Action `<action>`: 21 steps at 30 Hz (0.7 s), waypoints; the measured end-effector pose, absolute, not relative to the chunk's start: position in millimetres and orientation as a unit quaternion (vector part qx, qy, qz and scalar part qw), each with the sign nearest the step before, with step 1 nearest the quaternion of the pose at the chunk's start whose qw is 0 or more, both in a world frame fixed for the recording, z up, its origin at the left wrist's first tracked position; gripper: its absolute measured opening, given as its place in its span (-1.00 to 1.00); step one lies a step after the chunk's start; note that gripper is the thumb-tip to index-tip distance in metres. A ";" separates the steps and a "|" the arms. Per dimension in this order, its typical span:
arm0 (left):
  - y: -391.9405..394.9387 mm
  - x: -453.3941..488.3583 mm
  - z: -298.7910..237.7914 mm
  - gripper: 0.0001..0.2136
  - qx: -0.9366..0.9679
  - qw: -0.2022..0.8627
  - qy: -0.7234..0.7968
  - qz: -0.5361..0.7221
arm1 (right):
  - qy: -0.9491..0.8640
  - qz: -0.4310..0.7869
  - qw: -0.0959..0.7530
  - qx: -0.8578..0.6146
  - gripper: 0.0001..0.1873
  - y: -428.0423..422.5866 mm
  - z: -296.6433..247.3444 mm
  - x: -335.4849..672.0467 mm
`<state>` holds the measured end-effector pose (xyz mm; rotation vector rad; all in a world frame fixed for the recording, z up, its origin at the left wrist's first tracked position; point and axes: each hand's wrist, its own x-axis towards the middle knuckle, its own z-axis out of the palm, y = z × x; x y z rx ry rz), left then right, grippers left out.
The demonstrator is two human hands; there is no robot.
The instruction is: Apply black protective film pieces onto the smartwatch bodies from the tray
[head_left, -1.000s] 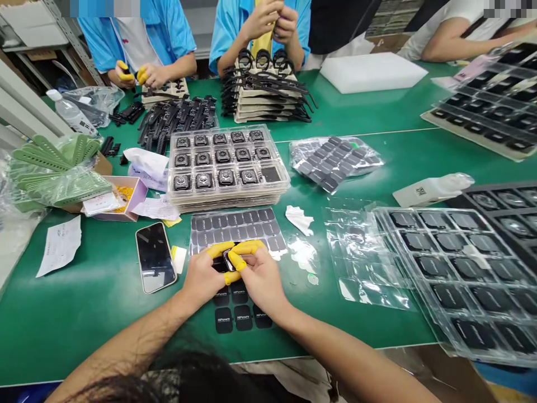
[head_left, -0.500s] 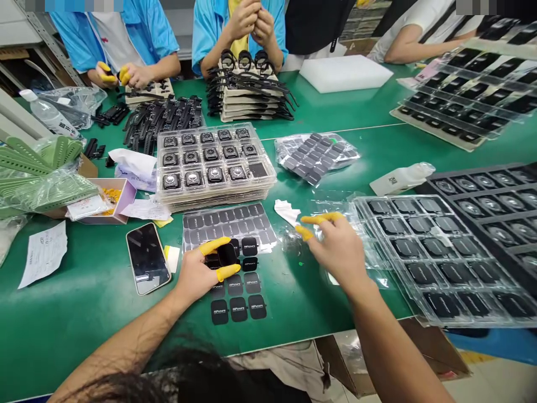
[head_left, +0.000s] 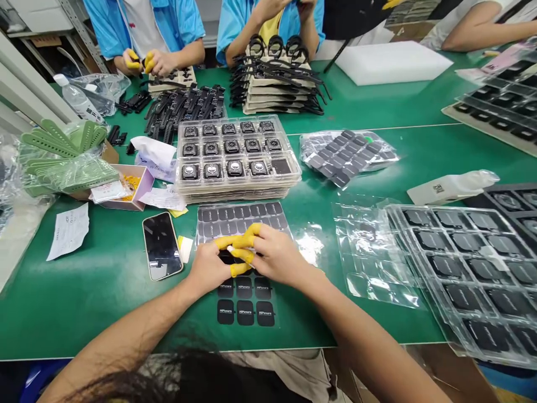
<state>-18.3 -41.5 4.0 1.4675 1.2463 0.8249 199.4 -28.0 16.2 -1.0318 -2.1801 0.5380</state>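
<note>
My left hand [head_left: 212, 268] and my right hand [head_left: 274, 254] meet over a small black watch body [head_left: 229, 258], both wearing yellow finger cots. The fingers of both hands are pinched on the watch body, which is mostly hidden between them. Under my hands lies a sheet of black protective stickers [head_left: 245, 305] with white print. Just beyond my fingers lies a sheet of grey film pieces [head_left: 239, 217]. A stack of clear trays with watch bodies [head_left: 235, 157] stands behind that sheet.
A phone [head_left: 161, 245] lies left of my hands. Clear trays of black parts [head_left: 465, 263] fill the right side. A bag of grey films [head_left: 346, 154], a pink box [head_left: 126, 187], green straps [head_left: 62, 159] and a white bottle [head_left: 451, 187] surround. Other people work with black straps [head_left: 180, 109] across the table.
My right hand has come back from the clear trays on the right and joined my left hand on the watch body. The view has shifted slightly.
</note>
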 end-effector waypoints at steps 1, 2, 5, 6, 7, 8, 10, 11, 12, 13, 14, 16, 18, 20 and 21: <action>-41.3 -18.5 3.2 -0.51 0.603 0.500 0.519 0.343 | -0.833 0.193 0.332 -0.398 -0.81 -27.7 16.2 195.2; -41.1 -18.7 2.1 -0.50 0.601 0.498 0.521 0.345 | -0.834 0.191 0.336 -0.395 -0.81 -26.4 16.1 193.9; -40.5 -19.5 -0.8 -0.50 0.625 0.472 0.517 0.344 | -0.839 0.223 0.336 -0.366 -0.79 -21.4 16.1 198.3; -40.5 -19.6 -1.4 -0.52 0.637 0.462 0.514 0.341 | -0.836 0.230 0.339 -0.364 -0.80 -20.2 16.2 199.9; -40.6 -19.5 -1.7 -0.53 0.643 0.456 0.512 0.340 | -0.831 0.229 0.347 -0.370 -0.82 -19.4 16.3 200.9; -40.9 -19.3 -1.7 -0.54 0.641 0.456 0.513 0.343 | -0.823 0.225 0.357 -0.379 -0.85 -19.0 16.5 201.2; -41.7 -18.8 -1.3 -0.53 0.632 0.461 0.515 0.351 | -0.818 0.228 0.368 -0.380 -0.87 -19.7 16.8 200.1; -42.2 -18.6 -1.0 -0.52 0.633 0.458 0.515 0.354 | -0.822 0.236 0.363 -0.369 -0.85 -20.6 16.9 199.0; -42.6 -18.4 -0.7 -0.52 0.639 0.449 0.515 0.354 | -0.827 0.240 0.358 -0.361 -0.83 -21.6 16.9 197.6; -42.9 -18.4 -0.4 -0.53 0.646 0.438 0.517 0.352 | -0.830 0.237 0.356 -0.359 -0.81 -22.5 17.0 196.3; -43.0 -18.3 -0.3 -0.54 0.651 0.432 0.519 0.348 | -0.828 0.224 0.359 -0.368 -0.80 -23.4 16.9 195.2; -42.9 -18.5 -0.4 -0.53 0.638 0.445 0.523 0.348 | -0.814 0.183 0.382 -0.398 -0.82 -24.9 16.7 194.3; -42.4 -18.7 -0.6 -0.52 0.618 0.465 0.526 0.354 | -0.811 0.178 0.397 -0.392 -0.87 -25.7 16.0 195.1; -42.0 -18.8 -0.5 -0.53 0.621 0.459 0.524 0.359 | -0.813 0.208 0.396 -0.373 -0.86 -25.3 15.2 196.8; -41.9 -18.7 -0.3 -0.54 0.625 0.454 0.523 0.359 | -0.807 0.216 0.396 -0.382 -0.85 -24.7 15.0 197.9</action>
